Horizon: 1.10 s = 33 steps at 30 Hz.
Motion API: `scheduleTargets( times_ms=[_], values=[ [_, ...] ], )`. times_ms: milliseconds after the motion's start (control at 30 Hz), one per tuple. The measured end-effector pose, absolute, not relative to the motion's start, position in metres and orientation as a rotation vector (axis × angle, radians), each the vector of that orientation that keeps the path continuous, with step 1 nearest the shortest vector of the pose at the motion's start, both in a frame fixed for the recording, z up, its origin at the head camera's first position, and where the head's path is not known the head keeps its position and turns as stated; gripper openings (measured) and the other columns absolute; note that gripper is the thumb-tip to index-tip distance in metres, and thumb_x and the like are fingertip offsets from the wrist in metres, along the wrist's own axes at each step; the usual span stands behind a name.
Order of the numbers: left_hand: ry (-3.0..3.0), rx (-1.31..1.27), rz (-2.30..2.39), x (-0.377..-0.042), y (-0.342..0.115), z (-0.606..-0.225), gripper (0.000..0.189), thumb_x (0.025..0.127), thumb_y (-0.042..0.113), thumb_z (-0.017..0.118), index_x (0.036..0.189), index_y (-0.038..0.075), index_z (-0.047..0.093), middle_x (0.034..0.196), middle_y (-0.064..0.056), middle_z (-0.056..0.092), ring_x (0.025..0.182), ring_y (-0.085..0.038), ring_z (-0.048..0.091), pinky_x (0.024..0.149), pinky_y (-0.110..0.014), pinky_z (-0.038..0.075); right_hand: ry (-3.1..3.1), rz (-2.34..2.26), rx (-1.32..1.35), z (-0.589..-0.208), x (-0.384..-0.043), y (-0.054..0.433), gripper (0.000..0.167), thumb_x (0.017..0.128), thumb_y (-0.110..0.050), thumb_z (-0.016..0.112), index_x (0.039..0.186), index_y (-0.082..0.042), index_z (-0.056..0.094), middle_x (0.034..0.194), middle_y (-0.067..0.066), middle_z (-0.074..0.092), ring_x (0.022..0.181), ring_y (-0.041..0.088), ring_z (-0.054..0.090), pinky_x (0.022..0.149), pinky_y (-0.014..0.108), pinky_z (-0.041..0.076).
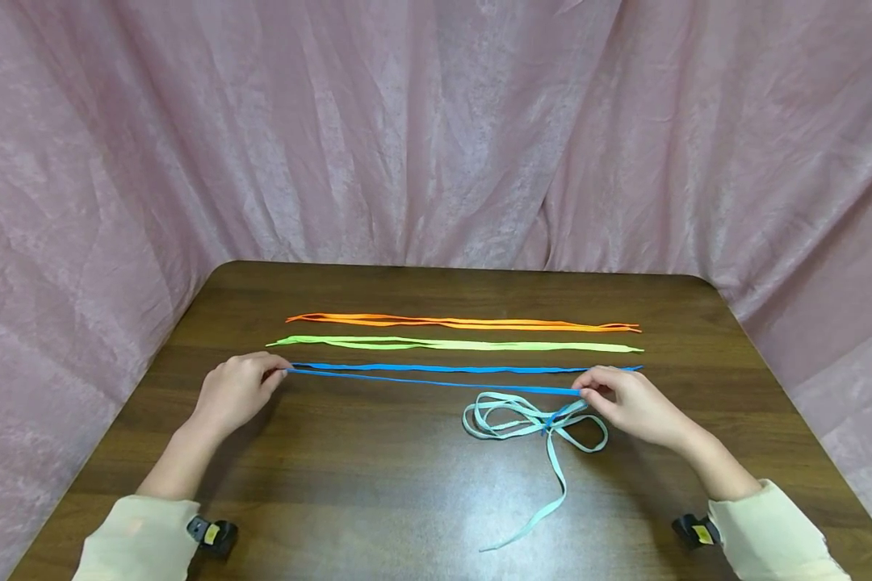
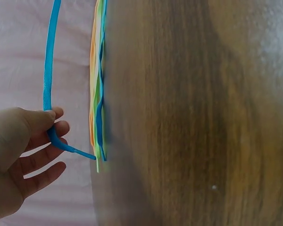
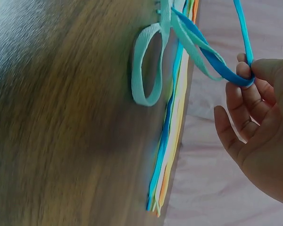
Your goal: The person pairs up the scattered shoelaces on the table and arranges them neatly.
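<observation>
Left of the frame's centre, the left hand [image 1: 236, 395] pinches a flat, narrow blue fabric lace [image 1: 538, 390], stretched across the middle above a looped, pale mint-green flat lace [image 1: 563, 486]; right of centre, the right hand [image 1: 635, 407] pinches the blue lace too.

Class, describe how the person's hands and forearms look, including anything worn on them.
The left hand and right hand are bare, with no gloves. The left sleeve and right sleeve are pale cream and plain. At each cuff sits a small black device bearing a yellow mark. No cables show.
</observation>
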<state>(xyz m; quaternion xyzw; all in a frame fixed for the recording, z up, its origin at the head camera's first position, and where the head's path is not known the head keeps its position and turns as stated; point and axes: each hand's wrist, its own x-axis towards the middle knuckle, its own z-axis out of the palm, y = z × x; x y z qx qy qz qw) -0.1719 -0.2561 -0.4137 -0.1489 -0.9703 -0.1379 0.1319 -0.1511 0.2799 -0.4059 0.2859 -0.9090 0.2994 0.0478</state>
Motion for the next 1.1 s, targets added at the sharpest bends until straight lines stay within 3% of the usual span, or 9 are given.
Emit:
scheduleTargets(
  times_ms=[333, 500, 900, 1100],
  values=[
    [-2.820, -0.397, -0.397, -0.171, -0.267, -0.410, 0.011, 0.083, 0.013, 0.065, 0.091, 0.014, 0.071, 0.094, -0.007, 0.070, 0.075, -0.031, 0.066, 0.050, -0.044, 0.045, -2.784, 0.855, 0.805, -0.402, -0.143, 0.292, 0.018, 0.083, 0.001, 0.062, 0.089, -0.016, 0.064, 0.081, -0.006, 0.064, 0.070, -0.002, 0.054, 0.062, 0.017, 0.046],
    [-2.827, -0.364, -0.402, -0.169, -0.272, -0.409, 0.010, 0.083, 0.012, 0.065, 0.090, 0.014, 0.071, 0.095, -0.008, 0.069, 0.075, -0.032, 0.065, 0.049, -0.044, 0.044, -2.788, 0.817, 0.762, -0.402, -0.140, 0.300, 0.019, 0.085, -0.003, 0.062, 0.088, -0.021, 0.063, 0.084, -0.010, 0.063, 0.072, -0.002, 0.053, 0.064, 0.020, 0.045],
    [-2.825, -0.346, -0.401, -0.167, -0.280, -0.411, 0.006, 0.082, 0.014, 0.066, 0.086, 0.016, 0.069, 0.089, -0.007, 0.069, 0.074, -0.031, 0.064, 0.051, -0.047, 0.044, -2.704, 0.699, 0.726, -0.409, -0.139, 0.321, 0.024, 0.079, 0.000, 0.066, 0.082, -0.023, 0.060, 0.078, -0.011, 0.060, 0.070, -0.003, 0.049, 0.065, 0.013, 0.040],
    [-2.879, -0.336, -0.386, -0.167, -0.285, -0.412, 0.006, 0.082, 0.015, 0.066, 0.087, 0.016, 0.069, 0.086, -0.005, 0.068, 0.066, -0.024, 0.060, 0.047, -0.039, 0.041, -2.680, 0.606, 0.721, -0.412, -0.142, 0.331, 0.023, 0.077, 0.002, 0.066, 0.080, -0.020, 0.061, 0.077, -0.011, 0.059, 0.069, -0.002, 0.048, 0.065, 0.011, 0.037]
  ],
)
